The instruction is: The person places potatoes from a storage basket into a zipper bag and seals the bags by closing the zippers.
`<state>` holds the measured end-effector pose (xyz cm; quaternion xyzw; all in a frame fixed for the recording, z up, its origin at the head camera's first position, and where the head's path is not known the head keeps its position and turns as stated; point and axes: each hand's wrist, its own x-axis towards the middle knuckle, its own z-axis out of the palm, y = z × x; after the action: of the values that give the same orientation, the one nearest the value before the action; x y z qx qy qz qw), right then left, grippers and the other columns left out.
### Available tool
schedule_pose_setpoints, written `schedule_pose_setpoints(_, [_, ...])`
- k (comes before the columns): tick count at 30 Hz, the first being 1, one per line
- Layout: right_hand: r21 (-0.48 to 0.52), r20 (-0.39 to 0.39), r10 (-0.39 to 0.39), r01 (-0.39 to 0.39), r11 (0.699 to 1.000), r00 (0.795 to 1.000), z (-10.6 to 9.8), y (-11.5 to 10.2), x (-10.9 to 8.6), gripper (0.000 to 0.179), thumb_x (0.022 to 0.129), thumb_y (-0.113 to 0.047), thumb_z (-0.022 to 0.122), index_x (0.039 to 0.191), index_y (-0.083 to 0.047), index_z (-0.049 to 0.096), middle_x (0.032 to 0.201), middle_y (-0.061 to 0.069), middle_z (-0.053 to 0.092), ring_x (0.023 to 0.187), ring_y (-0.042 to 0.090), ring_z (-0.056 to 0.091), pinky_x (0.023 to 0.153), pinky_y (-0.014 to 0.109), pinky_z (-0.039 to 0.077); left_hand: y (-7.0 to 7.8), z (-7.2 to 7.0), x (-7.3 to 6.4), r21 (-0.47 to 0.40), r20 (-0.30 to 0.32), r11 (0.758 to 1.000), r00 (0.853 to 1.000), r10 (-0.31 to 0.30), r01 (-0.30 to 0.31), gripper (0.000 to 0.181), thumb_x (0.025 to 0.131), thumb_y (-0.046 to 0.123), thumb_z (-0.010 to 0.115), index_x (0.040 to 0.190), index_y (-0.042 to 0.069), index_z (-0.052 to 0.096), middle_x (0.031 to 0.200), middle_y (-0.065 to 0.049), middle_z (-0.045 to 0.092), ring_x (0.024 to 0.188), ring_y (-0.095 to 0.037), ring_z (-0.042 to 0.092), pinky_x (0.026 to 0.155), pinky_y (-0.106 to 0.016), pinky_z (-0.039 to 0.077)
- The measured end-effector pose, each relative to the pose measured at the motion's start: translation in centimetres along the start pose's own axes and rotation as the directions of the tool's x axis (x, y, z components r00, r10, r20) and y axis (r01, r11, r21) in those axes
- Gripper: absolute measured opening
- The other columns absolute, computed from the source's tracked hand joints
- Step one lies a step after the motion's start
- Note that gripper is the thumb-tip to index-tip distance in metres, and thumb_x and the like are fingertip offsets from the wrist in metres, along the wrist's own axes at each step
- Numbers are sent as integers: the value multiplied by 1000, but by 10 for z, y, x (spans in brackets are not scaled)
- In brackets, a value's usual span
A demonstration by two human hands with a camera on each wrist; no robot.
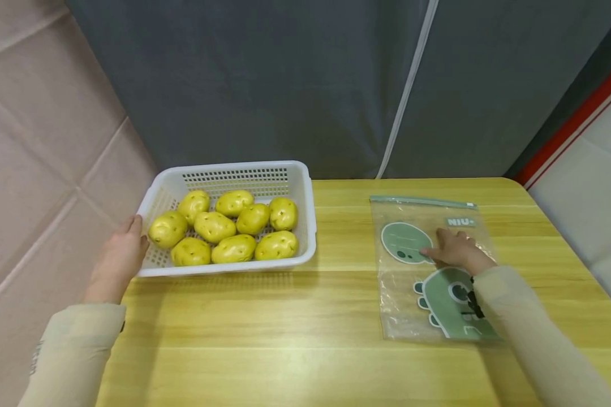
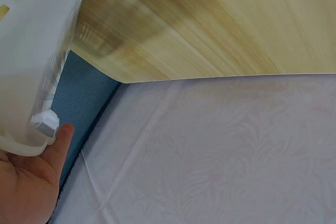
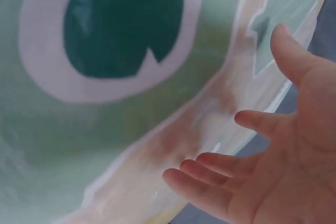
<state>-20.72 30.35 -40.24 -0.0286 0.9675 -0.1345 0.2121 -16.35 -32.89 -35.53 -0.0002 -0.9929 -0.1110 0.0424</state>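
A white plastic basket [image 1: 305,265] with slotted walls stands at the back left of the table, holding several yellow potatoes [image 1: 215,227]. My left hand [image 1: 119,254] grips its left end at the rim. Seen from the left wrist, fingers [image 2: 60,142] reach along the outside of the basket [image 2: 31,66]. To the right lies a clear zip bag [image 1: 397,294], flat, with green cartoon prints and a green zip strip along its far edge. Over its upper part my right hand [image 1: 458,251] is spread, fingertips right at the plastic; the right wrist view shows loosely extended fingers [image 3: 210,187].
The wooden table [image 1: 265,350] has a dark grey curtain [image 1: 285,90] along its back edge. A pale draped wall [image 1: 41,169] stands close on the left, and a white panel with a red stripe [image 1: 575,124] on the right.
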Motion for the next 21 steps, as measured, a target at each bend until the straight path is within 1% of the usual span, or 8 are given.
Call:
schedule_pose_setpoints(2, [2,9,18,-18,1000,1000,3,-1,0,91,92,-52,51,141,18,20,136,48,28,118,68,25,95,76,27,0,0,0,-1,-1,1000,1000,2,-2,55,94,4,44,141,-18,24,140,-41,30,117,-63,36,99,-70,32])
schedule_pose_setpoints(5, [-4,3,22,-22,1000,1000,5,-2,0,93,91,-51,54,141,19,18,135,51,24,117,70,25,95,77,27,-1,0,0,-5,0,1000,1000,1,-1,56,95,4,44,141,-18,23,141,-41,29,117,-63,35,99,-70,32])
schedule_pose_setpoints(11, [12,-7,16,-16,1000,1000,6,-3,-1,93,91,-50,55,142,18,17,133,53,22,114,72,25,94,78,28,0,1,0,-8,-18,1000,1000,11,-12,55,94,3,44,140,-19,25,139,-41,31,116,-63,37,99,-70,33])
schedule_pose_setpoints(15, [26,6,11,-11,1000,1000,6,-2,0,96,90,-53,56,143,17,16,131,54,20,112,72,25,92,78,30,-1,1,0,-2,-9,1000,1000,8,-8,55,94,4,44,141,-19,24,140,-41,31,116,-63,37,99,-70,33])
schedule_pose_setpoints(18, [35,12,1,-1,999,1000,5,-1,0,98,90,-54,55,145,15,14,132,53,21,113,71,26,91,78,30,-1,1,0,1,-8,1000,1000,10,-10,55,94,4,44,141,-19,24,140,-41,31,115,-63,37,98,-70,34])
schedule_pose_setpoints(21, [38,7,-16,16,999,1000,6,0,0,98,90,-55,55,145,14,14,134,52,20,116,70,24,93,78,28,-1,2,0,-2,-14,1000,1000,16,-16,55,94,3,44,140,-19,24,139,-41,31,115,-63,37,98,-70,34])
